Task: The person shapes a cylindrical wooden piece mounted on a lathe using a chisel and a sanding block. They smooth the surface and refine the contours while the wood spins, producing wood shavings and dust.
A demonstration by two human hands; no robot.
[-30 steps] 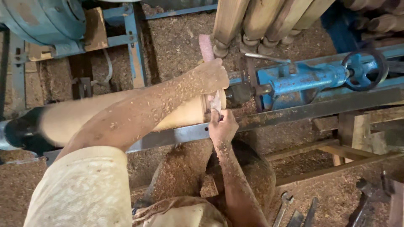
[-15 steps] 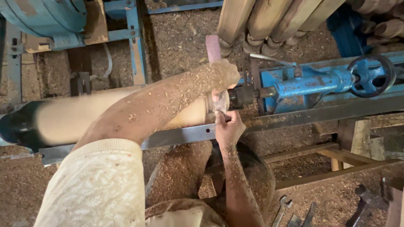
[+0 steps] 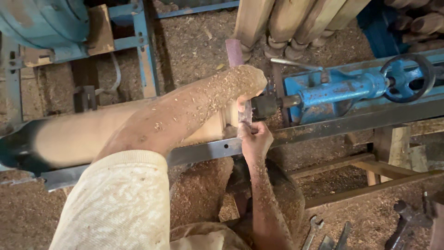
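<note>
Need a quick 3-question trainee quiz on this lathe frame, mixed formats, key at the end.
1. True or false: the left hand and right hand both grip the abrasive strip.
2. The blue handwheel sits at which side of the picture: A left, B right, C bottom?
3. Fill in: the strip loops over the pale wooden workpiece, close to the ____ tailstock.

Key: 1 true; 2 B; 3 blue.
</note>
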